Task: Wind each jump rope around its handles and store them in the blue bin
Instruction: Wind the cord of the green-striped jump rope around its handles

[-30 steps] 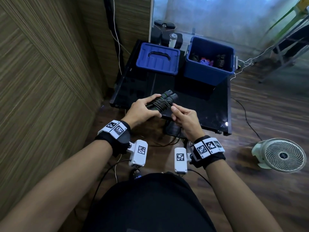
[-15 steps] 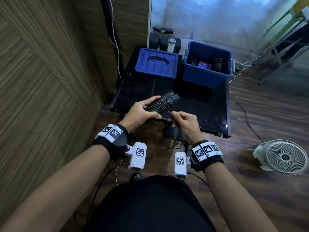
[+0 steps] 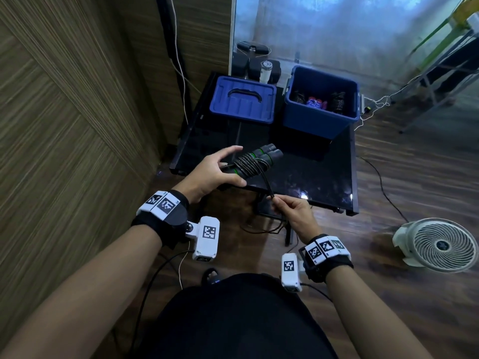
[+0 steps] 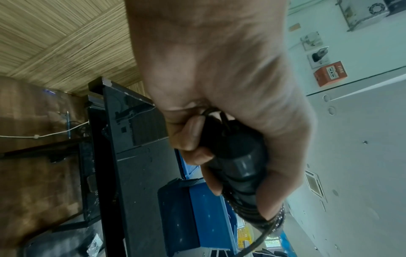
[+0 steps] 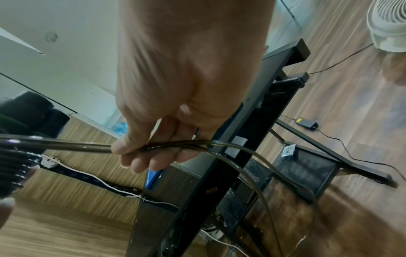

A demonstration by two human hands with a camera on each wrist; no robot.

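Head view: left hand (image 3: 211, 174) grips the paired handles (image 3: 255, 161) over the near edge of the black table (image 3: 324, 174), rope (image 3: 268, 186) partly coiled round them; right hand (image 3: 293, 212) pinches the doubled loose rope just off that edge, blue bin (image 3: 320, 120) at the far right corner. Left wrist view: fingers (image 4: 193, 133) curled tight round the handles. Right wrist view: fingertips (image 5: 140, 156) pinch two rope strands, slack hanging below.

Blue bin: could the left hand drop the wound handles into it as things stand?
Probably not yet. The blue bin stands open and unobstructed, but the left hand holds handles whose rope still runs to the right hand.
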